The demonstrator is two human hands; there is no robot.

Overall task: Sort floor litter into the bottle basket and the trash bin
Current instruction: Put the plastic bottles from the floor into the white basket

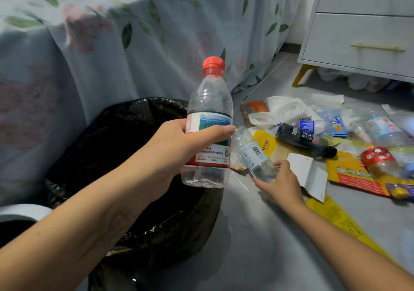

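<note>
Two hands, left gripping upright red-capped bottle, right closing on flat-lying clear bottle.

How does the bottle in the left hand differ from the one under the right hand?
The red-capped bottle is held upright in the air by the left hand; the blue-labelled bottle lies tilted on the floor, the right hand closing on its base. The first has a red, green and white label, the second pale blue with a barcode. The first looks larger. Both are clear plastic.

Bare floor lies open between the black-lined bin and the litter pile.
</note>
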